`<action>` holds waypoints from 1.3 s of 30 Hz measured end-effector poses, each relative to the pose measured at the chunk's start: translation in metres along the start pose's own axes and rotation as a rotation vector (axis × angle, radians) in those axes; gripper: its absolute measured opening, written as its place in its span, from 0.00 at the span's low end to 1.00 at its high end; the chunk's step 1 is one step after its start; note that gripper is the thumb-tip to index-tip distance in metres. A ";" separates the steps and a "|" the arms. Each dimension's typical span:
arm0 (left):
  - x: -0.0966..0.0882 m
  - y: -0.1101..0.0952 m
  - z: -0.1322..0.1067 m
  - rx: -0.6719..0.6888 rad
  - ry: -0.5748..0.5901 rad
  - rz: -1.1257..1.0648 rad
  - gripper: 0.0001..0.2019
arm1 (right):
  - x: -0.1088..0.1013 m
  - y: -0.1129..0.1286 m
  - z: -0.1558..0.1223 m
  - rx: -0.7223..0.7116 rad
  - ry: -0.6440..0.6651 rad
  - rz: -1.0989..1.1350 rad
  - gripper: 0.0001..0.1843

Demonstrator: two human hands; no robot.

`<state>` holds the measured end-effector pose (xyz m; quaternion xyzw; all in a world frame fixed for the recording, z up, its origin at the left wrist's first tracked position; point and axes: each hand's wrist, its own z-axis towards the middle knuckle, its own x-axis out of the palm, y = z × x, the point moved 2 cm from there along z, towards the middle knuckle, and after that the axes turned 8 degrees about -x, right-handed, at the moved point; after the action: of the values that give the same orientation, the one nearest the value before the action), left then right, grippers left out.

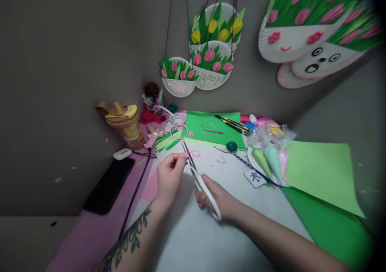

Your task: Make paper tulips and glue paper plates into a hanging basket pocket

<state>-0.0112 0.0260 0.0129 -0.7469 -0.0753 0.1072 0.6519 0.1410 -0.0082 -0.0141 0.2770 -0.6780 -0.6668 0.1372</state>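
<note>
My right hand (212, 195) grips white-handled scissors (201, 183), their blades parted and pointing up and away from me. Pinched between the thumb and fingers of my left hand (171, 173) is a small piece of pink paper (184, 155), which lies right beside the blades. Whether the blades touch the paper I cannot tell. Just beyond the scissors, pink paper scraps (195, 153) lie on the white work surface (229, 223).
Left are a phone (109, 186), a tumbler (128, 129) and a glue gun (153, 137) with its cord. Green paper (196, 121) with cutters (232, 125) lies behind. Piping bags (273, 159) and light green paper (322, 171) are right. Paper-plate flower baskets (179, 87) hang above.
</note>
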 end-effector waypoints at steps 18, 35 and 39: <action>-0.002 0.003 0.003 -0.022 -0.012 -0.061 0.07 | -0.002 0.005 0.000 -0.003 -0.012 -0.118 0.09; -0.005 -0.004 0.005 0.041 0.057 0.006 0.08 | -0.006 0.006 -0.002 -0.038 0.030 -0.039 0.11; -0.005 -0.005 0.006 0.056 0.079 0.038 0.08 | -0.007 0.005 -0.002 -0.053 0.036 -0.038 0.10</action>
<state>-0.0176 0.0313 0.0172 -0.7332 -0.0323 0.0919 0.6730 0.1469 -0.0059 -0.0079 0.2981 -0.6521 -0.6820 0.1442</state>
